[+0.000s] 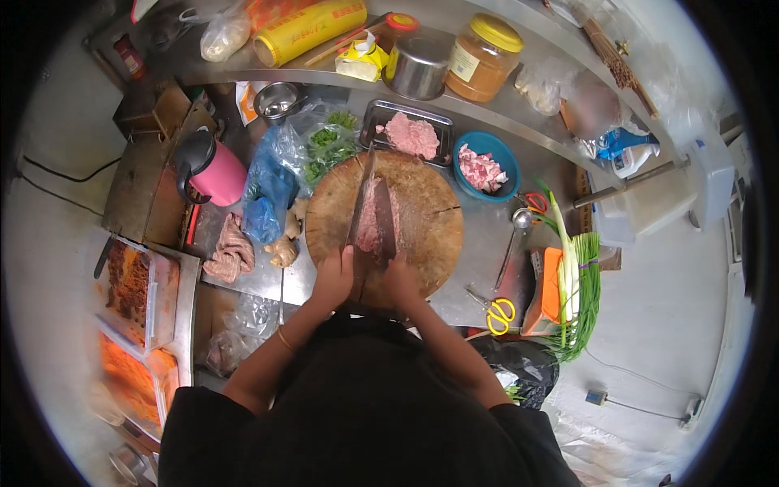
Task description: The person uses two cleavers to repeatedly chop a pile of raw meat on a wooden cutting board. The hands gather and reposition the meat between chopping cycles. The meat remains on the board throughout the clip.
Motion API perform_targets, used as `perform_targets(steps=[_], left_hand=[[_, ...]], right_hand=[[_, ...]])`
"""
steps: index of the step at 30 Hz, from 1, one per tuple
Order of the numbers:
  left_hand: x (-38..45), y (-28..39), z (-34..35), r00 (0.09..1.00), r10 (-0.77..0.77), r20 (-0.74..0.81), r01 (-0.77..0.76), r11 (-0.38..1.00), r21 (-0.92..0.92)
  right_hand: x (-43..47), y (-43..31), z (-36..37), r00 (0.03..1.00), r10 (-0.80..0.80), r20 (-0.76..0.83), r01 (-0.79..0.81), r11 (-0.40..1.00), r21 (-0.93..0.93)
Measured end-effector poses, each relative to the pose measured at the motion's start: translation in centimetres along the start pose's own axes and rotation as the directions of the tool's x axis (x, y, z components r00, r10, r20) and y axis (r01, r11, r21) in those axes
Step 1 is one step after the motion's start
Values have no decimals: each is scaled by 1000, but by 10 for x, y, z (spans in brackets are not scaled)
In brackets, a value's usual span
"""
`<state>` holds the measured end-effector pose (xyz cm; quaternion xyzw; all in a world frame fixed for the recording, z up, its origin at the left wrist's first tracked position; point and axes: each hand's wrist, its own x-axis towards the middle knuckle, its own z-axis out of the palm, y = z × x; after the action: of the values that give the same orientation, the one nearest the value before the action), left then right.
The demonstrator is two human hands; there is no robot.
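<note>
A cleaver (361, 201) is in my left hand (333, 277), which grips it at its near end. My right hand (403, 281) holds a second cleaver (384, 219). Both blades point away from me over minced meat (368, 228) on a round wooden chopping block (435, 243); meat lies between them and right of the second blade. Behind the block, more minced meat (414, 135) rests on a metal tray (370, 125). Cut meat pieces (481, 167) fill part of a blue-green bowl (512, 155). The handles are mostly hidden by my fingers.
Ginger (282, 251), a folded cloth (231, 249), a pink jug (219, 173) and bagged green herbs (328, 146) lie left of the block. To its right are a metal ladle (521, 219), yellow-handled scissors (500, 315) and spring onions (569, 274). A loaded shelf (341, 79) spans the back.
</note>
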<state>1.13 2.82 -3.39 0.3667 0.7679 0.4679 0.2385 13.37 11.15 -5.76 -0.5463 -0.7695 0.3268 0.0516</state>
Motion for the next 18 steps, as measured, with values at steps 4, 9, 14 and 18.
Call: perform_targets(steps=[4,9,14,18], left_hand=[[-7,-39,23,999,39,-7,-37,982,184],[1,-38,24,998,-3,68,-7,988,151],[-5,4,2,1000,-12,-23,14,994,107],[7,-54,30,999,37,7,-37,939,343]], right_hand=[[-5,-4,-23,980,-152,-129,167,979,119],[-15,-25,-24,973,97,-209,-30,953,300],[21,19,-8,994,-94,-52,98,993,70],[-6,-19,-59,974,-99,-203,133,978,162]])
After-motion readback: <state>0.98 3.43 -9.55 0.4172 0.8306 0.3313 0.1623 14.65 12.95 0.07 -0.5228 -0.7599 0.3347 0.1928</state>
